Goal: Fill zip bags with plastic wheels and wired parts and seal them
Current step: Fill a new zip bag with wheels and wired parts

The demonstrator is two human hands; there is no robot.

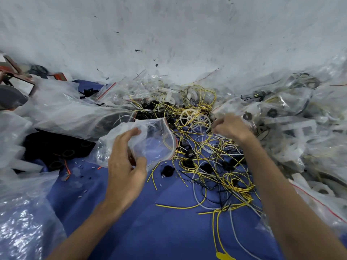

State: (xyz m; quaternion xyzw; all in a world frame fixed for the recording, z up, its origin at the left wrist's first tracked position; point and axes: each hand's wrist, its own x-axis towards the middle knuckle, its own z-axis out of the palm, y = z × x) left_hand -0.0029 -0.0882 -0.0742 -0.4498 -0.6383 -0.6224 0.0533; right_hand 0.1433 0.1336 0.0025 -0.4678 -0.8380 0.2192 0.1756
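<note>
**Hands at work amid a heap of wires and bags**

Two bare forearms reach in from the bottom edge over a blue-covered worktop (131, 222). The widest stretch of blue cloth shows between them, crossed by a few loose yellow wire ends.

The left hand (125, 166) holds a clear zip bag (155, 143) at mid-frame. Its thumb is under the plastic and its fingers are spread over the top, pinching the bag so that its red-striped mouth gapes toward the right.

The right hand (230, 126) hangs knuckles-up with fingers curled down at the far side of a tangle of yellow, white and black wires (216, 162), just beside two white plastic wheels (195, 120). Whether it grips anything cannot be told.

Small black ring parts (168, 170) lie among the wires, below the bag's mouth.

Room to move is tight. A large crumpled clear bag (71, 111) and shiny plastic sheeting (22, 212) crowd the left edge. A pile of filled bags (300, 128) banks up along the right, touching the right forearm's outer side. A scuffed white wall (169, 34) closes off the far edge behind the clutter.
</note>
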